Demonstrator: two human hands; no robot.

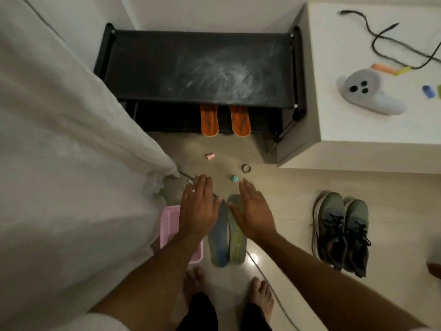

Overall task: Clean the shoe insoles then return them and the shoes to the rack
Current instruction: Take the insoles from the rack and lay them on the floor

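Seemingly early: both insoles (226, 230) lie on the floor, the shoes (341, 230) well apart from the rack (200, 68). Left hand (199, 209) and right hand (256, 211) hover flat over the insoles, fingers straight, holding nothing.

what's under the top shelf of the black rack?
Two orange insoles stick out from under the black rack top shelf, side by side on the lower level. Their far ends, and anything deeper in, are covered by the shelf.

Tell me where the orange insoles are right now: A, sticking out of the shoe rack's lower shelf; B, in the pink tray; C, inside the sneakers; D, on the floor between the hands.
A: the orange insoles stick out from the lower shelf of the black shoe rack.
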